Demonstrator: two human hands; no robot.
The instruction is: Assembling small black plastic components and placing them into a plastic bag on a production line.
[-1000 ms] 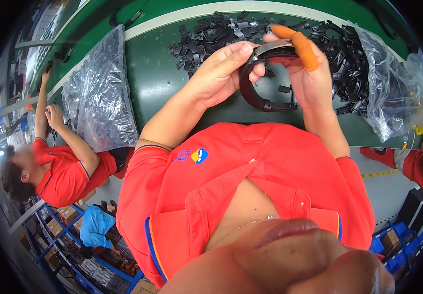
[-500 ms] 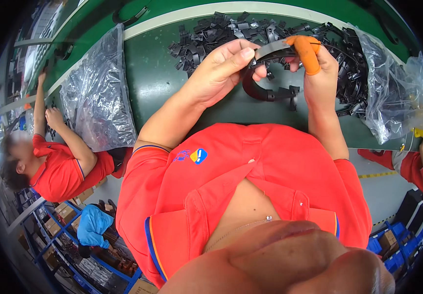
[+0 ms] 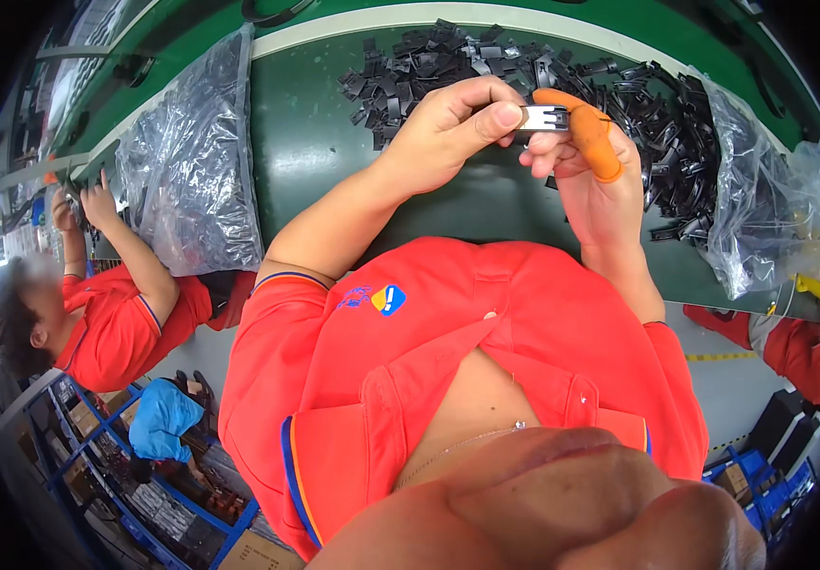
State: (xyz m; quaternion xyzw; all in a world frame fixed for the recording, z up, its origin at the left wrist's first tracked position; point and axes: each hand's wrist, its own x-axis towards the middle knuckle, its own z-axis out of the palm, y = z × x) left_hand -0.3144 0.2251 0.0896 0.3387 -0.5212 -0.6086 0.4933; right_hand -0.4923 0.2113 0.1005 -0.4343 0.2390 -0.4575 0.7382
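Above the green bench my left hand [image 3: 462,130] is closed, pinching a headband-like black band with a metal strip [image 3: 545,118] between thumb and fingers. The strip's silvery end, with dark slots in it, faces up. My right hand [image 3: 602,180] closes round the other end; two of its fingers wear orange finger covers [image 3: 597,144]. Most of the band is hidden by my fingers. Just beyond both hands lies a wide heap of small black plastic parts [image 3: 661,123].
Clear plastic bags lie to the left [image 3: 191,171] and right [image 3: 761,209] on the green bench [image 3: 305,123]. A pale rail [image 3: 372,21] runs along its far side. A co-worker in a red shirt [image 3: 125,323] works at left; another red sleeve [image 3: 804,351] shows at right.
The band has turned in my hands, so its slotted metal end faces up and its curved black part no longer shows. My right hand has moved slightly down and left.
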